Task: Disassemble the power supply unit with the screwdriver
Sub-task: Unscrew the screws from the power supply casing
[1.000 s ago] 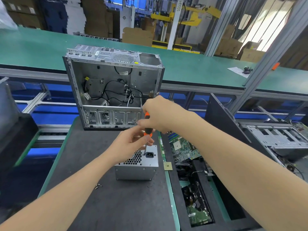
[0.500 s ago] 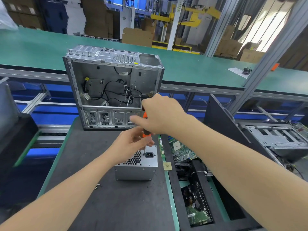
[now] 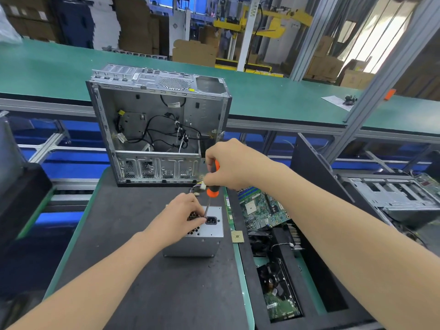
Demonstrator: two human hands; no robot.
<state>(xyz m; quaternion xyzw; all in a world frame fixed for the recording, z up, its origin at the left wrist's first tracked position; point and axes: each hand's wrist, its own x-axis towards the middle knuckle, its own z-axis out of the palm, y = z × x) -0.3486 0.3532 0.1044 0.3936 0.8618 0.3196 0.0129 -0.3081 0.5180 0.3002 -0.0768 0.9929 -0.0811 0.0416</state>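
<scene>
A: Where is the power supply (image 3: 190,247) found?
B: On the mat (image 3: 133,234), straight below the right hand (image 3: 232,163), by which the screwdriver (image 3: 212,190) handle is gripped. The near-upright shaft is pinched low by the left hand (image 3: 181,220).

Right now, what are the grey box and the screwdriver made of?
The power supply unit looks like bare sheet metal: dull grey sheen, punched vent holes. The screwdriver handle seems plastic or rubber, matte orange and black; its thin shaft looks like steel.
</scene>
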